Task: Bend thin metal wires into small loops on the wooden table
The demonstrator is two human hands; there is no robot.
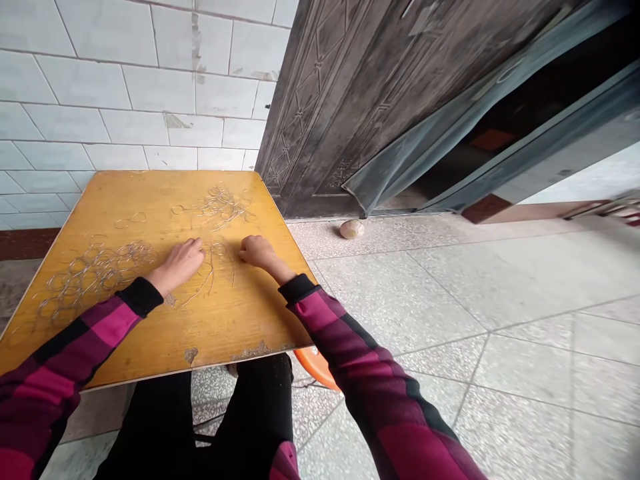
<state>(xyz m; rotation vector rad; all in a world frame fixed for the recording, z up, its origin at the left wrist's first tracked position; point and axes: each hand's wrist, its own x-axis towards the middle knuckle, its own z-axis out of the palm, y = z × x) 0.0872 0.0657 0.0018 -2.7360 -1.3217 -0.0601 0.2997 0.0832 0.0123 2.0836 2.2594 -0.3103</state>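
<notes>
My left hand [181, 265] is over the middle of the yellow wooden table [235, 320], fingers drawn together at the end of a thin wire [211, 270] with a bent loop. To its right, my right hand [260, 254] is curled closed; whatever lies between its fingers is too small to make out. More thin wire, partly curved, lies between the two hands. Beside my left wrist spreads a large pile of looped wires [95, 270]. Beyond both hands sits a smaller tangle of wires [223, 205].
A few single wire loops [133, 219] lie toward the table's far left. The table's front edge has chipped patches [191, 355]. An orange stool [316, 367] is partly under the table's right side. A roundish pale object [352, 229] rests on the floor by the dark door [320, 133].
</notes>
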